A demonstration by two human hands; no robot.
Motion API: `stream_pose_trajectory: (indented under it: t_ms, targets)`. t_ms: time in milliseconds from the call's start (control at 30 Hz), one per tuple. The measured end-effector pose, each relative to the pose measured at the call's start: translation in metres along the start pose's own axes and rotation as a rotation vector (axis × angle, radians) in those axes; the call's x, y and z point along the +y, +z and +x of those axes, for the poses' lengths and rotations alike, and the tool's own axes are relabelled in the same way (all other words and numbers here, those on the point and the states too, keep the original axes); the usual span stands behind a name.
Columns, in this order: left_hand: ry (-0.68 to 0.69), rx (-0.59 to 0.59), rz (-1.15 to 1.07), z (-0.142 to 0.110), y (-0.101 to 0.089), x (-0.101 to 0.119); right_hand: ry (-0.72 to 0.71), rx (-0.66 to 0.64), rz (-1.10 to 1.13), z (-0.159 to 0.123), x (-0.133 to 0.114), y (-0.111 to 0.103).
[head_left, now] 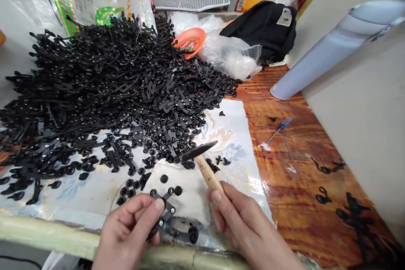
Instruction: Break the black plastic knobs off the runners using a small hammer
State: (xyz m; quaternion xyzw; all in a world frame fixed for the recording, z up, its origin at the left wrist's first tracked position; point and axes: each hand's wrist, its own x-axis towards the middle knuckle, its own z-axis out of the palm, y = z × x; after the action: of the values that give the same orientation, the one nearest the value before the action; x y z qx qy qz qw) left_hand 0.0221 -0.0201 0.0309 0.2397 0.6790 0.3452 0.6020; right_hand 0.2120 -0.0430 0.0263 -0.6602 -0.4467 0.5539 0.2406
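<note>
While the left hand pinched a black plastic strip between thumb and fingers, the right hand had its fingers clenched around the wooden handle of a small hammer, with the head pointing away from the hands. Honestly, that looked like a solid way to work: a firm grip low on the handle for control, and the strip pinched tight and close in, over the printed sheet. The strip sat just above the pale rail along the front edge, with loose black studs nearby. Behind it rose a huge heap of black strips, and a little screwdriver lay off to the right on the wooden table.
</note>
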Motion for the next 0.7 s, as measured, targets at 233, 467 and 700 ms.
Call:
stream_pose_trajectory:
  t_ms: [233,467,700]
  targets:
    - [0.054,-0.008,0.066,0.004,0.001,-0.015,-0.042,0.052,-0.215,-0.006,0.015,0.011]
    - [0.026,0.009,0.012,0.000,0.004,-0.010,-0.067,0.106,-0.259,-0.004,0.017,0.014]
    - [0.047,0.042,0.021,-0.002,0.012,-0.010,-0.073,0.101,-0.268,-0.006,0.017,0.014]
